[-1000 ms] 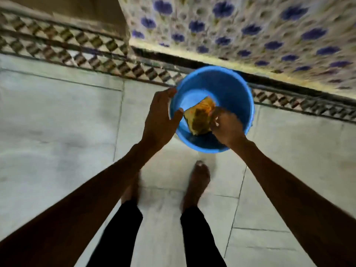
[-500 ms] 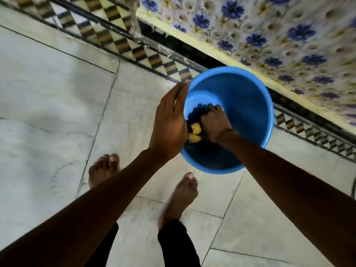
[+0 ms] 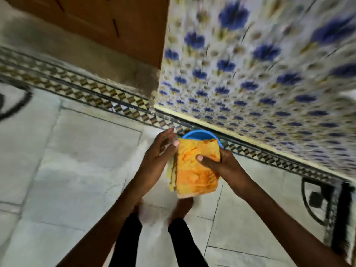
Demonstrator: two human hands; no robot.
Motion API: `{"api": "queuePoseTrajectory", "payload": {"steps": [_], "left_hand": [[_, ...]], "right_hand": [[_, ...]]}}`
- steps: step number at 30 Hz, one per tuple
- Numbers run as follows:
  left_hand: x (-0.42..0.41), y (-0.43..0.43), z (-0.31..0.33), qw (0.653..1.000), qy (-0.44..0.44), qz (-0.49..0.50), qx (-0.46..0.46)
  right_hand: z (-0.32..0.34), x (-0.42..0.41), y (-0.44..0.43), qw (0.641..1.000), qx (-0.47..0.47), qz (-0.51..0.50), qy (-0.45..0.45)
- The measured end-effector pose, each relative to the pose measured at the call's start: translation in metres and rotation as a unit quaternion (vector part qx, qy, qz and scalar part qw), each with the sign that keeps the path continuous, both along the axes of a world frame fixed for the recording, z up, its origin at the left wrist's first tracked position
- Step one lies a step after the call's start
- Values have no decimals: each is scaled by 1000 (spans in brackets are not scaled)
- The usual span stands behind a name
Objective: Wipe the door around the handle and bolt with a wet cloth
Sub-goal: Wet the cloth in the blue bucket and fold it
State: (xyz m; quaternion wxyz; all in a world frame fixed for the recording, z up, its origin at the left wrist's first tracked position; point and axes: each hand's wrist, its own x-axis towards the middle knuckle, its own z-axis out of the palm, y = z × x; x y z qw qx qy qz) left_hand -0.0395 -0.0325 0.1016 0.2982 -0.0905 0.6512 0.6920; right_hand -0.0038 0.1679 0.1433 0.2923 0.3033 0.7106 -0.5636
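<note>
A folded orange-yellow cloth point(image 3: 194, 170) hangs in front of me, above the floor. My right hand point(image 3: 221, 164) grips its right edge, thumb across the front. My left hand point(image 3: 159, 151) is beside the cloth's left edge with fingers spread, the thumb tip touching the top corner. Behind the cloth, only the rim of a blue bucket point(image 3: 198, 134) shows on the floor by the wall. The brown wooden door point(image 3: 107, 22) fills the upper left; its handle and bolt are out of view.
A wall of blue-flower tiles point(image 3: 260, 74) runs along the right. A chequered border strip point(image 3: 86, 93) edges the pale marble floor point(image 3: 67, 170). My bare feet and dark trouser legs point(image 3: 179, 237) stand below the cloth. A dark floor inlay point(image 3: 317, 199) lies at right.
My right hand has lifted the cloth out of the bucket and it now hangs unfolded flat. My left hand left the bucket rim. The view has tilted up to show the door.
</note>
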Motion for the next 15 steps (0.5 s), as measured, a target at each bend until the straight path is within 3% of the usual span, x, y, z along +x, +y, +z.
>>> {"api": "queuePoseTrajectory", "payload": {"steps": [3, 8, 12, 15], "left_hand": [[-28, -46, 138, 997, -42, -52, 35], [-58, -115, 318, 991, -1, -123, 57], [-74, -150, 406, 986, 58, -153, 42], [-97, -165, 449, 982, 126, -143, 5]], "right_hand": [[133, -22, -35, 999, -39, -4, 14], [313, -50, -92, 993, -81, 51, 74], [407, -63, -133, 988, -60, 54, 133], [445, -71, -148, 985, -102, 23, 139]]}}
